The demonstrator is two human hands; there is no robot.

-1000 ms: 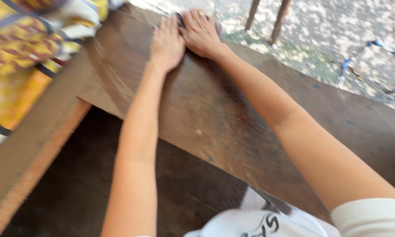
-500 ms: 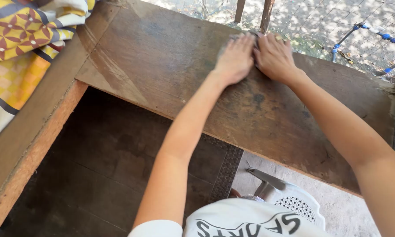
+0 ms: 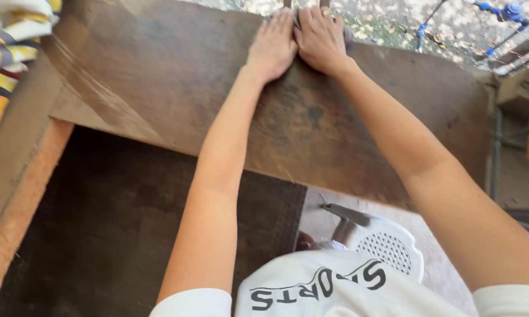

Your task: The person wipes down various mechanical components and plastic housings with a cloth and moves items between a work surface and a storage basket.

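On the brown wooden board (image 3: pixel 346 129) both hands (image 3: pixel 297 44) press flat, side by side, on a grey cloth (image 3: pixel 346 36) — patterned fabric (image 3: pixel 9 53) far left.

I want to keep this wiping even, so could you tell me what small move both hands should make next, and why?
Probably draw both hands back toward the body. The left hand and right hand press a grey cloth at the far edge of the wooden board, so little board seems left ahead.

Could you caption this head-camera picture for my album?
Left hand and right hand press a grey cloth side by side at the wooden board's far edge.
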